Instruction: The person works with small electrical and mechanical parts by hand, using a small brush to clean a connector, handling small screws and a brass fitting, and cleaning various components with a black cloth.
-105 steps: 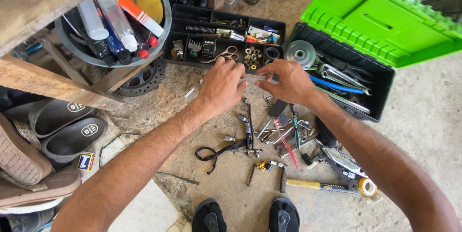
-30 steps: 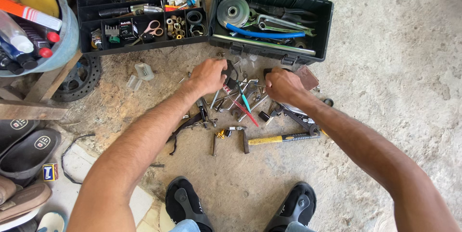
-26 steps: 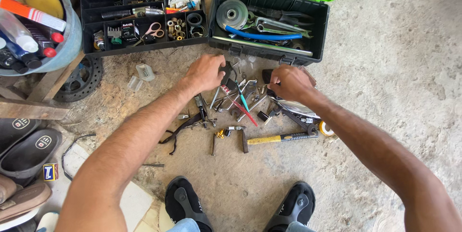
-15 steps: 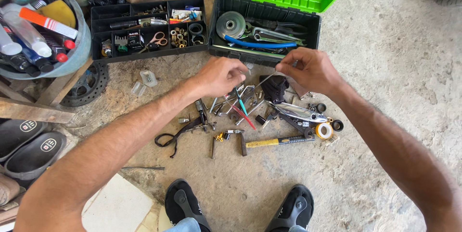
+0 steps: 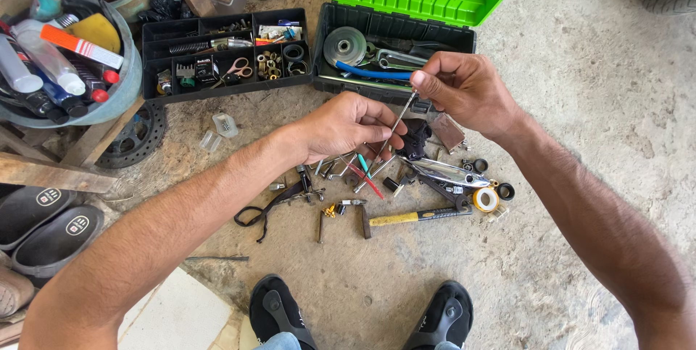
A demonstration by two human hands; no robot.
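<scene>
Both hands pinched a thin metal rod [image 5: 397, 119]: left hand [image 5: 346, 126] at its lower end, right hand [image 5: 464, 89] at top, 1 o'clock. Rod lifted clear of tool pile [image 5: 406, 183]; toolbox [image 5: 395, 38] at 12 stood open, most tools unsorted on floor.

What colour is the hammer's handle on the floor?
Yellow with a black grip end, on the hammer; head view shows it.

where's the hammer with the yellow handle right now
In the head view, the hammer lies on the concrete floor, below both hands, just left of the tape roll.
</scene>
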